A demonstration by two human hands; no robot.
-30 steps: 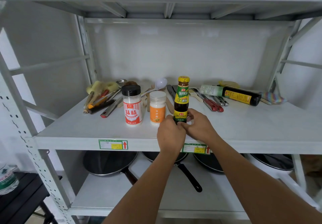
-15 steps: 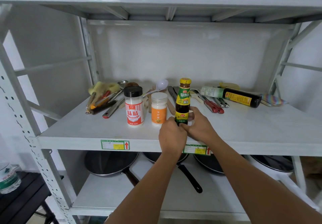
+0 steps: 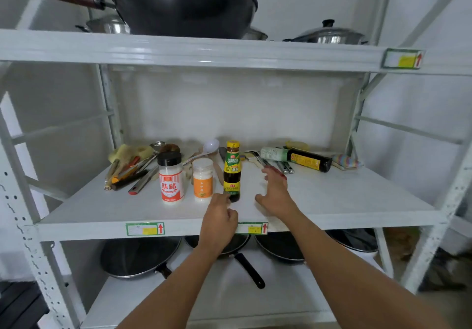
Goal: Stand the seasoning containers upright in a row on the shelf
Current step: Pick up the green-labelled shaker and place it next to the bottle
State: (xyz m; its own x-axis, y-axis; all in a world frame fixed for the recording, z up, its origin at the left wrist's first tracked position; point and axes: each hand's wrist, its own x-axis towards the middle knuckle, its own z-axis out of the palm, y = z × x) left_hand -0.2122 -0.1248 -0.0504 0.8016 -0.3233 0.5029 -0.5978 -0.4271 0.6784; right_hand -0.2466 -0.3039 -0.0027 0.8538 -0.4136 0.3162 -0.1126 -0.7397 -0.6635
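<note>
Three containers stand upright side by side on the white shelf (image 3: 344, 201): a white jar with a black cap and red label (image 3: 170, 177), a small white jar with an orange label (image 3: 202, 180), and a dark sauce bottle with a yellow cap (image 3: 232, 171). A dark bottle with a green-white label (image 3: 296, 158) lies on its side at the back right. My left hand (image 3: 220, 217) hovers just in front of the sauce bottle's base, fingers loosely curled, holding nothing. My right hand (image 3: 274, 192) is open to the right of that bottle, fingers spread, apart from it.
Kitchen utensils (image 3: 132, 169) lie in a heap at the back left, with more cutlery (image 3: 270, 163) behind my right hand. A striped cloth (image 3: 347, 162) lies at the far right. A wok (image 3: 184, 4) and pots sit on the shelf above, pans (image 3: 138, 257) on the shelf below.
Both hands have let go of the sauce bottle, which now stands alone. My right hand has moved right and opened. The camera has tilted up, showing the upper shelf.
</note>
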